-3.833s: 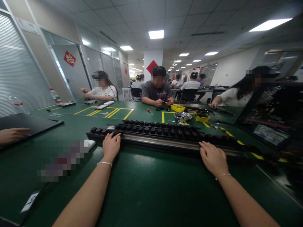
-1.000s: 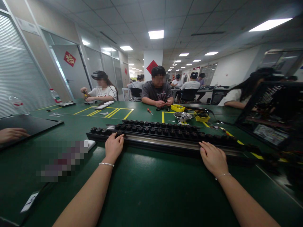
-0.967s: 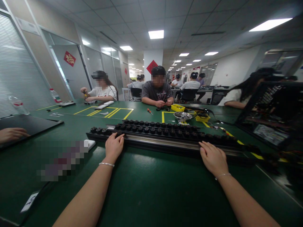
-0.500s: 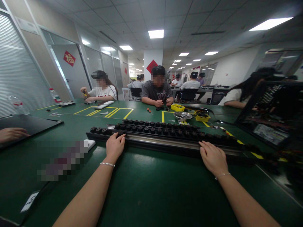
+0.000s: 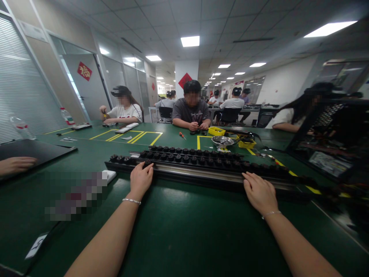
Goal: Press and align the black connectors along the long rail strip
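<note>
A long black metal channel [image 5: 198, 171] with a shiny silver inner face lies across the green table in front of me. Rows of small round black knob-like parts [image 5: 178, 158] run along and behind it. My left hand [image 5: 141, 177] touches the channel near its left end, thumb and fingertips over the near edge, index finger stretched toward the knobs. Toward the right end, my right hand [image 5: 260, 192] rests with extended fingers on the near edge. Neither hand is closed round anything that I can see. The undersides of both hands are hidden.
Behind the channel are a metal bowl [image 5: 222, 141], a yellow bin [image 5: 216, 131] and a screwdriver [image 5: 182, 135]. A dark open-frame case [image 5: 323, 142] stands at right. Another person's hand [image 5: 19, 165] lies on a black panel [image 5: 49, 149] at left. Several people sit around.
My left hand has shifted very slightly to the right along the channel. My right hand has stayed in place. The person opposite has moved their hands a little.
</note>
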The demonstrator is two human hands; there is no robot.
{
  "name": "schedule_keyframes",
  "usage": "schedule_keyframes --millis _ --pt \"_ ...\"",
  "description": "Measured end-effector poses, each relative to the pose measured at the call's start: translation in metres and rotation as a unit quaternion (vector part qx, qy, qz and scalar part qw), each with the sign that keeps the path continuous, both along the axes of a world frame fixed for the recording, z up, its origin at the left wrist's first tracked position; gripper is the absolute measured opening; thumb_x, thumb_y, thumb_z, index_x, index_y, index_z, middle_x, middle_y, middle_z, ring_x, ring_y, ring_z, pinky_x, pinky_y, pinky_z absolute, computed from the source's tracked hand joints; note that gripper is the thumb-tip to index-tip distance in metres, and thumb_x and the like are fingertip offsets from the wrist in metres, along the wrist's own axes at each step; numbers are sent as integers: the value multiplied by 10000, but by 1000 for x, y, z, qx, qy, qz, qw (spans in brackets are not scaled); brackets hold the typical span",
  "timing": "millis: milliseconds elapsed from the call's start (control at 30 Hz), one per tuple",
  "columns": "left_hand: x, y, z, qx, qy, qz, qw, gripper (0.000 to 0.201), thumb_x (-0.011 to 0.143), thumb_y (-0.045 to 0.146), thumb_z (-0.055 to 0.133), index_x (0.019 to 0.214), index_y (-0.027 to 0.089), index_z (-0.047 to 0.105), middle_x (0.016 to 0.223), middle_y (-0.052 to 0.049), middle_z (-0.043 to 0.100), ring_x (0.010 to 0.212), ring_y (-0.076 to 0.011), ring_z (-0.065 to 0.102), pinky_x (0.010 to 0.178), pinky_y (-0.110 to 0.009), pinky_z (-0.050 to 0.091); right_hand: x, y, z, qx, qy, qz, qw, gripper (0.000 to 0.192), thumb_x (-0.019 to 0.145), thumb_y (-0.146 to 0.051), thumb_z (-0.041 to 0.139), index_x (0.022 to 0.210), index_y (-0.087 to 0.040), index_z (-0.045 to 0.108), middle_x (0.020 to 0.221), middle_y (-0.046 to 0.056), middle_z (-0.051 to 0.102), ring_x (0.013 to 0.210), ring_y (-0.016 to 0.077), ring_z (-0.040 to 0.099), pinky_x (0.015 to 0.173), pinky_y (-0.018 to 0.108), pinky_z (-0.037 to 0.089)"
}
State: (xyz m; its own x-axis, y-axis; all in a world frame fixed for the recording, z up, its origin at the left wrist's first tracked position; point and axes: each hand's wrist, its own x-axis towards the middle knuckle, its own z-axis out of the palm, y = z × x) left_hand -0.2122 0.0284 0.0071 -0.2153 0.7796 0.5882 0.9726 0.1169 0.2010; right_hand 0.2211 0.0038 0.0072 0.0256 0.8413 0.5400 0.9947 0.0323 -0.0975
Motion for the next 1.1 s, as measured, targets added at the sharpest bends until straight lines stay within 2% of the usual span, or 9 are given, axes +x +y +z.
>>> schedule_keyframes --millis 500,767,1100 --pt "0 0 0 -1 6 3 1000 362 867 335 401 1094 255 672 1196 -98 598 1107 -251 537 952 -383 420 1 1 -1 3 -3 -2 1000 452 895 -349 271 1166 -230 612 1247 45 595 1187 211 485 970 434 349" --pt "1 0 1 -6 -4 -4 1000 370 869 335 398 1094 236 675 1205 -127 587 1113 -275 531 953 -398 416 -1 -1 2 -16 7 -6 1000 480 906 -372 237 1180 -223 602 1264 46 582 1204 218 471 974 448 337" --pt "4 -1 0 0 16 -12 1000 359 871 346 403 1089 259 676 1195 -103 595 1094 -259 542 937 -383 424 1 0 0 -13 0 -4 1000 486 915 -386 229 1186 -222 597 1266 48 581 1204 219 473 966 446 340"
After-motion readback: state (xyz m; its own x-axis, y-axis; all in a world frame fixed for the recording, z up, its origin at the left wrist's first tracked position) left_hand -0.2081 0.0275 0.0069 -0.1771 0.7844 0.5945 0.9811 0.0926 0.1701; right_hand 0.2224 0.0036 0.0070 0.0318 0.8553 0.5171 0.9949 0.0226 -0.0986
